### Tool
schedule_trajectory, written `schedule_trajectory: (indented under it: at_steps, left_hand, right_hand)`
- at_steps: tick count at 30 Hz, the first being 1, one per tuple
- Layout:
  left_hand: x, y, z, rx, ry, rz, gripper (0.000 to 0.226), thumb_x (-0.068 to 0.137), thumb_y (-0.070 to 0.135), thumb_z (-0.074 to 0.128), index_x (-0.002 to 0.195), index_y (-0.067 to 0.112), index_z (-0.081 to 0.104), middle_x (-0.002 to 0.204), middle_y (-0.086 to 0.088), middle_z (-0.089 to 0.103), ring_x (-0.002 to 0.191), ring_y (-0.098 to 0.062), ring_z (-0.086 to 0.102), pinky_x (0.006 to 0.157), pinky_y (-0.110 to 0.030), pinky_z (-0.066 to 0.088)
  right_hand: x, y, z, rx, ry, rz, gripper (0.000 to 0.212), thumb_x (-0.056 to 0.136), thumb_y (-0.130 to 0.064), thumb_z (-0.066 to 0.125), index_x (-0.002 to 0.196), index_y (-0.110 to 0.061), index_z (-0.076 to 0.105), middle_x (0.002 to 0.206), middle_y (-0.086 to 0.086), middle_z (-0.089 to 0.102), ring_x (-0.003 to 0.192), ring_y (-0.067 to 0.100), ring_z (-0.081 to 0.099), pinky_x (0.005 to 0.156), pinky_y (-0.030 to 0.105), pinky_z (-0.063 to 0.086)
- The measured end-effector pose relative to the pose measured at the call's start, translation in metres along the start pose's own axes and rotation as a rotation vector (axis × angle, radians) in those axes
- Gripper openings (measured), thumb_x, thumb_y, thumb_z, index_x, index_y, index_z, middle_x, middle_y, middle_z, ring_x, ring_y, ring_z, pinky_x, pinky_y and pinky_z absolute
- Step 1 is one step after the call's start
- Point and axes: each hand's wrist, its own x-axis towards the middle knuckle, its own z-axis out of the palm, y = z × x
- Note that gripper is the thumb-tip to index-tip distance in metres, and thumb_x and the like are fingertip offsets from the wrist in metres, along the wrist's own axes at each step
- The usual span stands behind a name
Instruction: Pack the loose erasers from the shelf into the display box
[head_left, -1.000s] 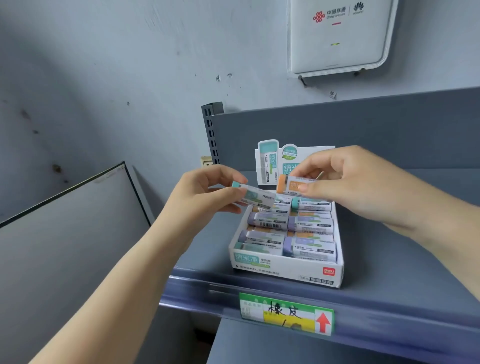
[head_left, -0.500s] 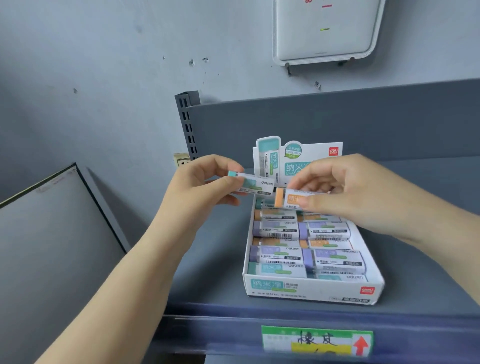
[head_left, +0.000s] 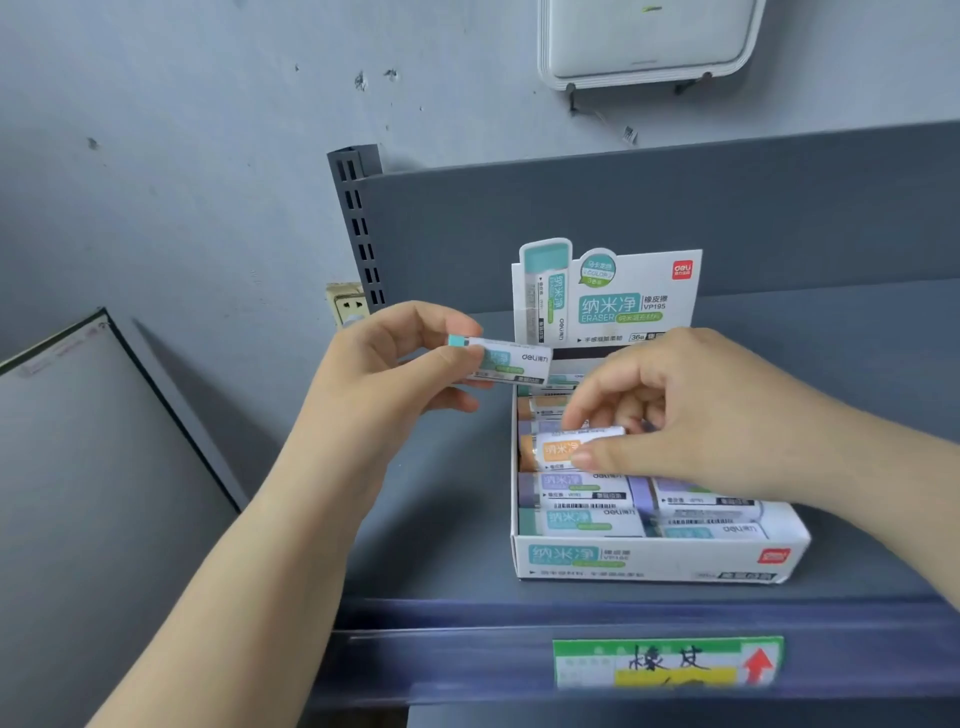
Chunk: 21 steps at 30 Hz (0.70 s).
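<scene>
Left hand (head_left: 387, 366) pinches a teal eraser (head_left: 501, 359) above the shelf (head_left: 452, 519). Right hand (head_left: 691, 410) fingers pinch an orange eraser (head_left: 558, 449) inside the box (head_left: 649, 564), atop the packed rows.

— Where can we reach in?

— From above and from the front: the display box (head_left: 644, 564) is open on top, its front wall low. Bare shelf (head_left: 452, 519) lies to its left.

— What blocks us?

— The box's upright header card (head_left: 623, 296) and the shelf's back panel (head_left: 571, 208) close off the rear. Our right hand (head_left: 691, 415) covers the middle rows; our left hand (head_left: 395, 364) hangs over the box's back left corner.

— And the rows inside?

— Packed tight with erasers (head_left: 582, 519), touching one another.
</scene>
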Motion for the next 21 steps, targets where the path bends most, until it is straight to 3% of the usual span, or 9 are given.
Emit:
schedule_trajectory:
  at_steps: [13,18,21]
  left_hand:
    - [-0.003,-0.001,0.001,0.015,-0.021,-0.001,0.006,0.068,0.013,0.06,0.073,0.014,0.064,0.077,-0.008,0.068,0.065,-0.016,0.065,0.059,-0.023,0.054]
    - [-0.003,-0.001,0.001,0.006,-0.026,-0.003,0.006,0.068,0.013,0.06,0.072,0.014,0.064,0.074,-0.005,0.068,0.064,-0.015,0.065,0.057,-0.022,0.053]
    - [-0.004,0.001,0.002,-0.013,-0.04,0.003,0.006,0.068,0.012,0.061,0.073,0.014,0.064,0.07,-0.001,0.068,0.064,-0.014,0.065,0.057,-0.021,0.053]
  right_hand:
    - [0.002,0.003,0.005,-0.199,-0.025,-0.106,0.019,0.085,-0.019,0.059,0.092,-0.029,0.074,0.071,-0.015,0.056,0.073,-0.008,0.049,0.064,0.004,0.034]
    - [0.004,0.003,0.003,-0.126,0.016,-0.027,0.015,0.08,-0.017,0.066,0.085,-0.029,0.073,0.059,-0.014,0.057,0.056,-0.004,0.05,0.056,0.006,0.038]
    - [0.005,0.007,-0.007,0.061,0.152,0.015,0.012,0.076,-0.017,0.07,0.079,-0.028,0.067,0.065,-0.01,0.063,0.052,0.001,0.049,0.053,0.009,0.042]
